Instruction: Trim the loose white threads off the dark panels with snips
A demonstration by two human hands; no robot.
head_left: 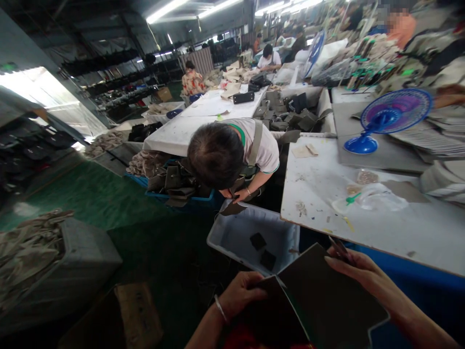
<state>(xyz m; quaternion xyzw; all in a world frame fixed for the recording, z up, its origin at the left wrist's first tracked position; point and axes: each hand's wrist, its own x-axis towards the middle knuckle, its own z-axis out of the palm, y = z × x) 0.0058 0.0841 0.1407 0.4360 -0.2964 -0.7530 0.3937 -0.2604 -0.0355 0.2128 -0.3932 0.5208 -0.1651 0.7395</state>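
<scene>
My left hand point(241, 295), with a bracelet on its wrist, is closed on the upper edge of a dark fabric panel point(269, 315). Just right of it spreads a stiff dark grey-brown panel point(330, 300) with a notched lower right corner; I cannot tell whether the two are joined. My right hand point(352, 266) is at this panel's upper right edge. Between its fingers is a small pointed tool point(339, 248), perhaps thread snips, its shape partly hidden.
Beyond my hands stands a grey plastic bin point(250, 249) holding dark pieces. A co-worker point(232, 155) bends over it with a dark piece in hand. A white table point(312, 189) on the right carries plastic bags and a blue fan point(392, 114). Cardboard point(140, 315) lies lower left.
</scene>
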